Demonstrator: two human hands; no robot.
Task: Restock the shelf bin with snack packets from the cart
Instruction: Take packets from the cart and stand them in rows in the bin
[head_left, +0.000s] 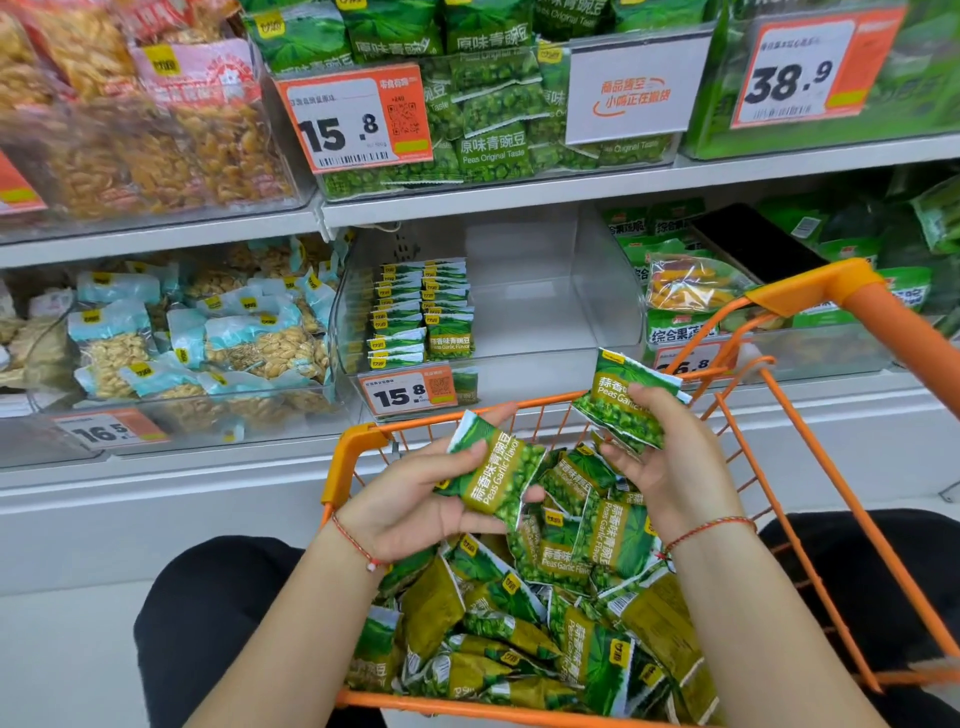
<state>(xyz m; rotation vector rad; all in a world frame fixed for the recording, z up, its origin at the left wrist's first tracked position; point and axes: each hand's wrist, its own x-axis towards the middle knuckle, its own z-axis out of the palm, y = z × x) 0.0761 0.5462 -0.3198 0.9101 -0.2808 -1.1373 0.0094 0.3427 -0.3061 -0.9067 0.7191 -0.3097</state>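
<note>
Packet (496, 475) in left hand (415, 506), above cart (358, 441)

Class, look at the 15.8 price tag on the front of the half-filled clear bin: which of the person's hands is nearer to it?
Left. The left hand sits just below the 15.8 price tag, slightly right; the right hand is farther right, over the cart.

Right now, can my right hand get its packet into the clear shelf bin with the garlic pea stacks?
Probably yes. The right hand holds a garlic pea packet above the cart rim, and the clear shelf bin directly ahead looks open at the front, bare to the right of the stacked packets. Nothing lies between them.
</note>
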